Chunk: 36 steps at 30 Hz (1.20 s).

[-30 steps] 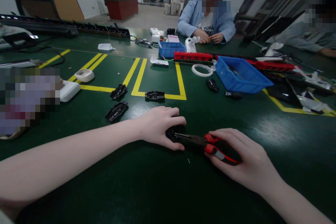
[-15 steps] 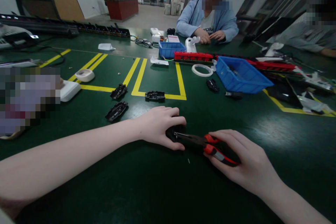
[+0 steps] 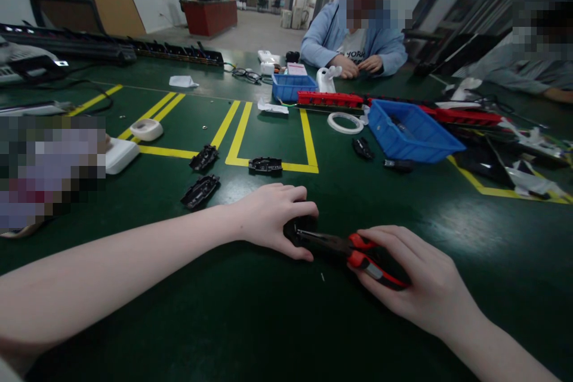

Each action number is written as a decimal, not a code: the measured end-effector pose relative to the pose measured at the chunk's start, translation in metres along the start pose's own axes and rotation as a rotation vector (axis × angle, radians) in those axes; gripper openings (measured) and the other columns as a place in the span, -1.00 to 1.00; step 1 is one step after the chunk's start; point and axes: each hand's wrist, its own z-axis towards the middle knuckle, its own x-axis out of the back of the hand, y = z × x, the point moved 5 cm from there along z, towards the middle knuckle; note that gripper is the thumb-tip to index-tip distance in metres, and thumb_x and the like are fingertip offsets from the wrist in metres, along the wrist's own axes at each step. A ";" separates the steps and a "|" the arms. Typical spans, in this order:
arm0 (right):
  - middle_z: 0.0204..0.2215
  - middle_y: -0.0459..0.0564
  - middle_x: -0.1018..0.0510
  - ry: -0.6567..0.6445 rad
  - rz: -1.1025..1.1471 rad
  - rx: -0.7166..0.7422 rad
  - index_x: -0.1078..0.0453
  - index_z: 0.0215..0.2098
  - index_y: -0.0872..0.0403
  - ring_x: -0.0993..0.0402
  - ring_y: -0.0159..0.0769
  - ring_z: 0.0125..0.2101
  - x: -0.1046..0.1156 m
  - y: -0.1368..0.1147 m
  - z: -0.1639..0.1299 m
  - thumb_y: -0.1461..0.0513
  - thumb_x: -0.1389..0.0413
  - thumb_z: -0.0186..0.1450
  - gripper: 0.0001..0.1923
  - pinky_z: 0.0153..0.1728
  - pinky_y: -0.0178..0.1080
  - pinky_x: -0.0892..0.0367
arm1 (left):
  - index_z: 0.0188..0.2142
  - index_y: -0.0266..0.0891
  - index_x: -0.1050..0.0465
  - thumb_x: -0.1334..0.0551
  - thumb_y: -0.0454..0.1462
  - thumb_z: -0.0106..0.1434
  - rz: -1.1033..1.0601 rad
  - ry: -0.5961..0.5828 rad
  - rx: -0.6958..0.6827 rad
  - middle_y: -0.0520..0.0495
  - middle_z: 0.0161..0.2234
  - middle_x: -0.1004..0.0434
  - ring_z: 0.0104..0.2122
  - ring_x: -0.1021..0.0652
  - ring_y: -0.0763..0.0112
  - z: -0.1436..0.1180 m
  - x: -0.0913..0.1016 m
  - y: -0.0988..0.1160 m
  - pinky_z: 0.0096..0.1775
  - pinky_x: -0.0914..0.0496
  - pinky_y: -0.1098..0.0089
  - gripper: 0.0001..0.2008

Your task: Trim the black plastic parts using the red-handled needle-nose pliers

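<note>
My left hand (image 3: 280, 218) is closed around a small black plastic part (image 3: 293, 230) and steadies it on the green table. Most of that part is hidden under the fingers. In my right hand (image 3: 414, 268) is a pair of red-and-black long-nose pliers (image 3: 344, 245), gripped by the handles. Their narrow tips reach to the black part, beside my left thumb and fingers; a tiny shiny piece shows at the tips. Just below the pliers a thin pale sliver (image 3: 322, 277) lies on the table. Beyond my left hand lie several black plastic shells, one of them a shell (image 3: 265, 165) on the yellow line.
A blue bin (image 3: 416, 140) with dark parts stands at the right, a smaller blue bin (image 3: 293, 88) farther back. Near them lie a white tape roll (image 3: 345, 123) and red strips (image 3: 330, 99). A white box (image 3: 120, 155) is at the left. A person (image 3: 356, 42) sits opposite.
The view has shifted very slightly. Both hands, the pliers and the black part keep nearly the same position; the plier tips still meet the part.
</note>
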 end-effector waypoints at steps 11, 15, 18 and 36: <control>-0.17 0.07 -0.52 -0.013 0.044 -0.033 -0.31 0.02 0.06 -0.50 -0.22 -0.22 0.000 -0.002 0.001 0.19 -0.14 0.26 -0.63 -0.28 -0.19 -0.48 | -0.03 -0.19 -0.38 -0.25 0.07 0.18 0.002 -0.001 -0.026 -0.09 -0.18 -0.37 -0.28 -0.45 0.29 -0.002 0.001 0.004 -0.29 -0.32 0.34 -0.51; -0.18 0.08 -0.53 -0.013 0.025 -0.015 -0.32 0.00 0.08 -0.51 -0.22 -0.24 0.002 -0.004 0.002 0.20 -0.14 0.24 -0.64 -0.31 -0.19 -0.48 | 0.01 -0.18 -0.36 -0.25 0.07 0.16 0.014 -0.020 -0.047 -0.10 -0.14 -0.37 -0.26 -0.46 0.25 -0.002 0.002 0.006 -0.28 -0.33 0.31 -0.46; -0.19 0.08 -0.53 -0.010 0.017 -0.011 -0.32 0.01 0.08 -0.51 -0.22 -0.25 0.002 -0.005 0.002 0.20 -0.14 0.24 -0.64 -0.32 -0.20 -0.48 | 0.03 -0.18 -0.35 -0.25 0.04 0.15 0.010 -0.023 -0.059 -0.11 -0.12 -0.37 -0.25 -0.46 0.24 -0.003 0.002 0.006 -0.26 -0.34 0.30 -0.47; -0.17 0.09 -0.55 -0.013 0.033 -0.027 -0.33 0.02 0.05 -0.53 -0.19 -0.24 0.001 -0.003 0.000 0.18 -0.15 0.24 -0.62 -0.31 -0.17 -0.50 | 0.34 -0.26 -0.02 -0.20 -0.08 0.20 -0.101 -0.126 -0.163 -0.25 0.15 -0.23 -0.01 -0.42 0.08 -0.006 0.002 0.010 0.03 -0.35 0.15 -0.23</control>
